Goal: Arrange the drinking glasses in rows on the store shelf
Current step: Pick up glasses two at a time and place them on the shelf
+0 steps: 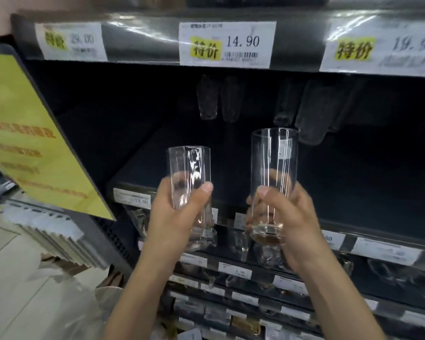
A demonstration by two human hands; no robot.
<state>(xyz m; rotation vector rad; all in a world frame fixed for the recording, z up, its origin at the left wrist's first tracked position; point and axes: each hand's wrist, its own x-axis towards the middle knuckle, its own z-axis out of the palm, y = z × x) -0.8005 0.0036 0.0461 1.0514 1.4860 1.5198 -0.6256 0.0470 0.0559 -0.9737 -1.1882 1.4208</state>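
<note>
My left hand (pixel 179 217) grips a clear, squarish drinking glass (pixel 189 168) upright by its lower half. A taller round glass (pixel 275 158) with a small label is held upright near its base by my right hand (pixel 287 217). Both glasses are raised in front of the dark store shelf (pixel 142 168), just above its front edge. Far back on that shelf stand several dim glasses (pixel 209 99), two at centre and more (pixel 312 111) to the right.
Price tags (pixel 227 44) line the edge of the shelf above. A yellow sign (pixel 27 138) hangs at the left. Lower shelves (pixel 243 271) hold more glassware behind price labels. Pale floor lies at the lower left.
</note>
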